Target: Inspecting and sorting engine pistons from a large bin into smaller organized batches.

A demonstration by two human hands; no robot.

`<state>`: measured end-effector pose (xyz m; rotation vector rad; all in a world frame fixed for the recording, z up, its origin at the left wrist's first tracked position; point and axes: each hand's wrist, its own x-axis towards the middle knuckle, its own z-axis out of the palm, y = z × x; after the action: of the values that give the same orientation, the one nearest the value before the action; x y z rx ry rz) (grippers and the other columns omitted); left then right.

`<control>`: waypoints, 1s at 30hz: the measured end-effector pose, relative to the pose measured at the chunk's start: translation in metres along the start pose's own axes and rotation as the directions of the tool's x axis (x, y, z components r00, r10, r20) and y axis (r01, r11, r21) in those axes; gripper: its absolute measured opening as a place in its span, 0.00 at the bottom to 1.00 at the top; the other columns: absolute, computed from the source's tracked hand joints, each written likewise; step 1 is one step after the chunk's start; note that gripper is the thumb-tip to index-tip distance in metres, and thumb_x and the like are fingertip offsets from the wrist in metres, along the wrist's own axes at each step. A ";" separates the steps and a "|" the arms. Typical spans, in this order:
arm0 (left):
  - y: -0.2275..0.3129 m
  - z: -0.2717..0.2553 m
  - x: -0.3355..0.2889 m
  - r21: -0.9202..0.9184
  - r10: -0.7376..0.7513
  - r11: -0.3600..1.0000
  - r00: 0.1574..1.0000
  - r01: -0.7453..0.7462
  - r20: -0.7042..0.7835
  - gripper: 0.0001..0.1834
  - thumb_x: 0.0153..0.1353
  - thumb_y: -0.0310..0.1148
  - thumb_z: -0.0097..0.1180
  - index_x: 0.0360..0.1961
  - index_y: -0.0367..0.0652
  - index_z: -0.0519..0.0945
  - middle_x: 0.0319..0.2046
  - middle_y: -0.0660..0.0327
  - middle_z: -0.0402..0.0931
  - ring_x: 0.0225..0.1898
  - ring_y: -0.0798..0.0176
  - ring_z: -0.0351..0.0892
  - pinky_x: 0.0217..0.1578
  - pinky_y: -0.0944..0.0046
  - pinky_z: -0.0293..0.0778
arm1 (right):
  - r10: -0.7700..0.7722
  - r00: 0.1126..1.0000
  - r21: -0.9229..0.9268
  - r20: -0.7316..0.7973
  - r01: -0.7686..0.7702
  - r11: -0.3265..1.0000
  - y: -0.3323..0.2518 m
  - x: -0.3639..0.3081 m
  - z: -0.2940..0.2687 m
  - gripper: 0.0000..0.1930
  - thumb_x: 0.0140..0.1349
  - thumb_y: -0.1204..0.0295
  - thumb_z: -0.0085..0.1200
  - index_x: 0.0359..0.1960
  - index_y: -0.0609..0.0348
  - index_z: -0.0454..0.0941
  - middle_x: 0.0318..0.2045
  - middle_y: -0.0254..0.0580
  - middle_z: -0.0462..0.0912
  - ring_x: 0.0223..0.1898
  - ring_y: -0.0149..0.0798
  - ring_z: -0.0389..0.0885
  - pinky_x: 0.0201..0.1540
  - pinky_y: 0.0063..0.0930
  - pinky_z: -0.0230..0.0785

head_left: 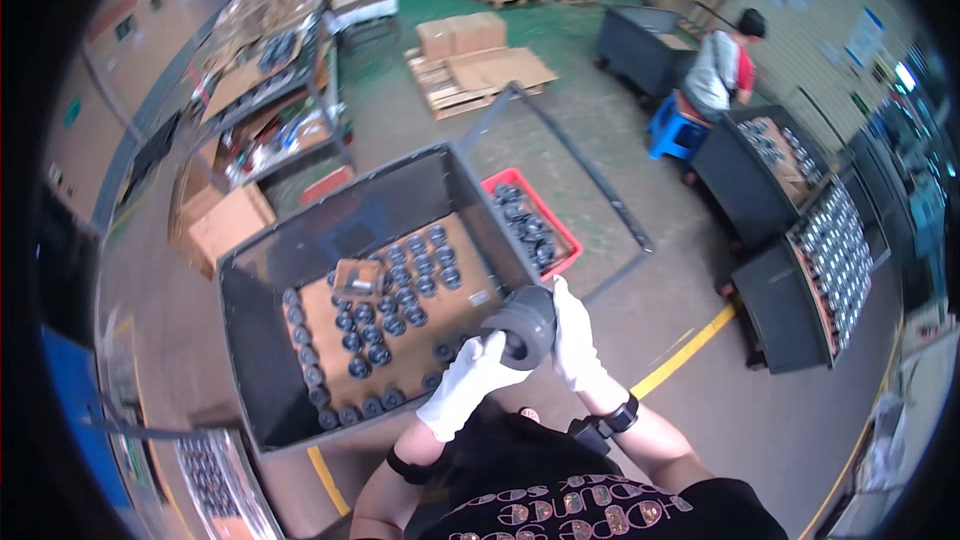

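A dark grey round flanged part (526, 316) with a hollow centre is between my two white-gloved hands, over the right side of a deep dark metal bin. My left hand (472, 380) grips its near left side, the thumb at the hollow opening. My right hand (574, 335) holds it from the right, fingers pointing up along its side. Inside the bin (345, 198), smaller dark round parts (395, 325) stand in rows on a cardboard sheet (405, 370). A small open cardboard box (358, 278) sits among them.
Beyond the bin's right wall lies a red crate (565, 240) of dark parts. At the right, more dark bins (790, 305) hold rows of parts; a person (715, 70) sits on a blue stool (672, 130). Farther off are a pallet (450, 95) with cardboard and a cluttered rack (270, 110).
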<state>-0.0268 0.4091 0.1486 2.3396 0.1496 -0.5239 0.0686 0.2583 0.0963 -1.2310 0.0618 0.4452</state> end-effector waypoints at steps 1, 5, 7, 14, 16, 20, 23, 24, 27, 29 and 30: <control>-0.006 0.023 0.000 0.025 0.029 0.999 0.999 -0.030 0.013 0.35 0.65 0.47 0.59 0.65 0.35 0.65 0.57 0.42 0.72 0.55 0.47 0.79 0.53 0.49 0.79 | 0.190 0.982 0.220 0.026 -0.191 0.957 -0.019 -0.007 -0.011 0.19 0.74 0.58 0.47 0.50 0.62 0.78 0.39 0.37 0.84 0.39 0.33 0.82 0.46 0.29 0.76; 0.012 0.064 0.004 -0.727 0.172 0.551 0.908 -0.410 -0.381 0.31 0.61 0.43 0.63 0.59 0.36 0.71 0.47 0.40 0.78 0.48 0.37 0.80 0.45 0.52 0.78 | 0.333 0.938 0.308 0.099 -0.347 0.886 -0.049 -0.045 -0.053 0.17 0.74 0.57 0.47 0.46 0.58 0.79 0.37 0.35 0.84 0.36 0.32 0.83 0.42 0.30 0.78; 0.036 0.055 0.010 0.003 0.249 0.965 0.916 -0.261 -0.314 0.35 0.54 0.43 0.69 0.60 0.40 0.72 0.50 0.47 0.79 0.51 0.44 0.81 0.50 0.56 0.77 | 0.043 0.992 0.204 0.117 -0.066 0.977 -0.048 -0.064 -0.065 0.17 0.74 0.56 0.47 0.46 0.58 0.78 0.37 0.36 0.84 0.38 0.34 0.83 0.43 0.30 0.80; 0.048 0.070 0.019 -0.209 0.462 0.827 0.843 -0.522 -0.276 0.21 0.57 0.28 0.64 0.52 0.37 0.77 0.40 0.49 0.84 0.44 0.49 0.84 0.45 0.58 0.77 | 0.306 0.926 0.354 0.219 -0.368 0.860 -0.037 -0.063 -0.096 0.20 0.75 0.57 0.45 0.51 0.63 0.77 0.45 0.42 0.84 0.45 0.36 0.84 0.50 0.31 0.80; 0.045 0.068 0.020 -0.219 0.477 0.821 0.844 -0.528 -0.246 0.19 0.59 0.27 0.61 0.52 0.37 0.78 0.42 0.49 0.83 0.43 0.49 0.83 0.45 0.59 0.77 | 0.284 0.925 0.358 0.253 -0.362 0.861 -0.034 -0.062 -0.098 0.21 0.75 0.57 0.45 0.52 0.63 0.77 0.45 0.42 0.84 0.45 0.36 0.84 0.51 0.32 0.79; 0.031 0.076 0.028 0.327 0.531 0.840 0.532 -0.432 -0.660 0.16 0.65 0.28 0.54 0.53 0.34 0.77 0.39 0.48 0.82 0.40 0.48 0.82 0.46 0.57 0.77 | 0.152 0.918 0.512 0.366 -0.335 0.791 -0.045 -0.081 -0.078 0.31 0.73 0.48 0.44 0.62 0.66 0.69 0.56 0.47 0.79 0.52 0.40 0.81 0.54 0.36 0.78; 0.069 0.068 0.009 0.163 0.452 0.835 0.485 -0.526 -0.749 0.13 0.64 0.25 0.53 0.49 0.35 0.78 0.40 0.47 0.81 0.41 0.46 0.82 0.46 0.54 0.77 | 0.071 0.782 0.565 0.619 -0.507 0.651 -0.054 -0.099 -0.075 0.39 0.69 0.38 0.43 0.69 0.57 0.62 0.62 0.46 0.73 0.55 0.42 0.78 0.52 0.38 0.78; 0.073 0.068 0.005 0.212 0.506 0.785 0.406 -0.582 -0.761 0.09 0.62 0.24 0.56 0.43 0.35 0.79 0.40 0.49 0.81 0.42 0.45 0.82 0.48 0.51 0.77 | 0.035 0.793 0.556 0.608 -0.457 0.694 -0.045 -0.093 -0.077 0.42 0.66 0.37 0.46 0.70 0.57 0.60 0.62 0.47 0.73 0.56 0.43 0.78 0.54 0.38 0.76; 0.076 0.070 -0.006 0.391 0.675 0.669 0.297 -0.633 -0.675 0.10 0.60 0.20 0.57 0.43 0.36 0.78 0.39 0.49 0.80 0.43 0.43 0.82 0.48 0.49 0.78 | -0.014 0.852 0.540 0.523 -0.318 0.779 -0.039 -0.083 -0.076 0.44 0.63 0.40 0.54 0.71 0.56 0.56 0.64 0.48 0.69 0.60 0.44 0.75 0.61 0.40 0.71; 0.057 0.086 0.000 0.439 0.659 0.724 0.342 -0.533 -0.670 0.14 0.60 0.19 0.56 0.48 0.36 0.77 0.39 0.47 0.79 0.44 0.41 0.82 0.46 0.50 0.79 | -0.260 0.891 0.481 0.371 0.055 0.875 -0.044 -0.075 -0.077 0.46 0.62 0.49 0.61 0.74 0.55 0.50 0.66 0.47 0.66 0.65 0.43 0.69 0.66 0.41 0.65; 0.035 0.098 -0.001 0.495 0.622 0.782 0.431 -0.378 -0.653 0.19 0.61 0.20 0.55 0.54 0.34 0.74 0.42 0.44 0.78 0.44 0.40 0.82 0.44 0.52 0.80 | -0.258 0.919 0.347 0.297 0.148 0.926 -0.047 -0.077 -0.086 0.52 0.57 0.62 0.69 0.76 0.55 0.44 0.67 0.45 0.64 0.70 0.41 0.61 0.69 0.40 0.59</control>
<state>-0.0508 0.3165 0.1070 2.5422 -0.2572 0.9207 0.0320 0.1441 0.1301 -0.8174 -0.2807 0.4374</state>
